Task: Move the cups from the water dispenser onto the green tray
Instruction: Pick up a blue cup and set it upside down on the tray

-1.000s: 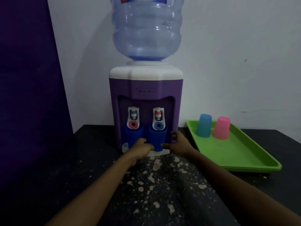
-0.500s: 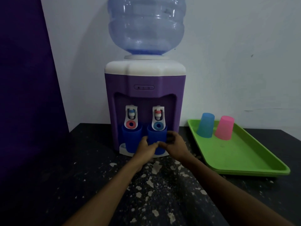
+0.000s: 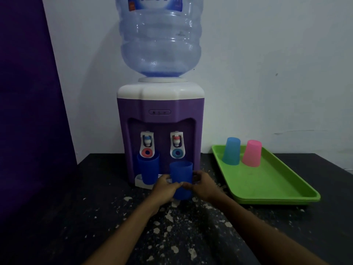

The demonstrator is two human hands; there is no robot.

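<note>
**Two hands on the right-hand cup, tray waiting at three o'clock**

Right in front of the water dispenser (image 3: 160, 134), both hands are wrapped around a dark blue cup (image 3: 181, 175)! Left hand (image 3: 165, 188) cups it from nine o'clock, right hand (image 3: 203, 185) from three o'clock, fingertips meeting across the front of the cup. It's upright, mouth up, sitting lower and nearer than the tap with the blue ring (image 3: 177, 153). A two-handed clasp on something this small looks like caution, and I'd judge that's in case there's water inside.

Over at nine o'clock from the held cup, the second dark blue cup (image 3: 148, 171) stands under the tap with the red ring (image 3: 146, 152), on the white drip ledge (image 3: 140, 182), untouched.

The green tray (image 3: 271, 186) lies at three o'clock, just beside the dispenser, with a light blue cup (image 3: 231, 151) and a pink cup (image 3: 252, 153) upside down at its far end, leaving the near end free for arrivals.

Now the murky bits: the held cup's base is behind the fingers, so whether it's lifted or resting on the speckled counter (image 3: 172, 236), I can't tell. Its contents are out of sight too, and the big bottle (image 3: 160, 39) is cut off at the top edge.
</note>
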